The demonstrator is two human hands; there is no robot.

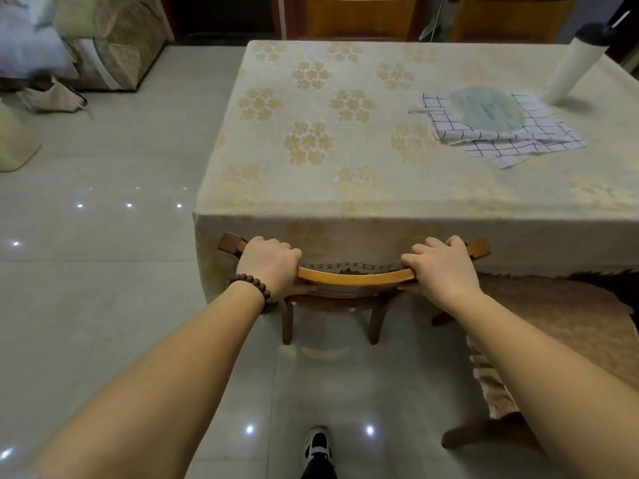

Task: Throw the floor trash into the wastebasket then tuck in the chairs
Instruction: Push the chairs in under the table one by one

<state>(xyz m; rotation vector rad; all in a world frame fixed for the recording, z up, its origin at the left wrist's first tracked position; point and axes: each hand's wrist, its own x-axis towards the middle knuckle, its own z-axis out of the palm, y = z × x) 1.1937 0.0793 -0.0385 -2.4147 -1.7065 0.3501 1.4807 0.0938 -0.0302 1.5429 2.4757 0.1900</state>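
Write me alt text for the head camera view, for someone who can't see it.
Seen from above, a person's left hand and right hand grip the curved top rail of a wooden chair pushed up against a table draped in a cream floral tablecloth. A checked cloth and a white cylinder sit on the table's right side.

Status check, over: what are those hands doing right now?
Left hand, right hand grip chair backrest. Seat under tablecloth. Nothing blocking.

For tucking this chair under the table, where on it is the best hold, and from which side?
The chair's curved top rail, from behind, one hand near each end, as the left hand and right hand grip it now. The rail faces the person; the seat is already under the tablecloth.
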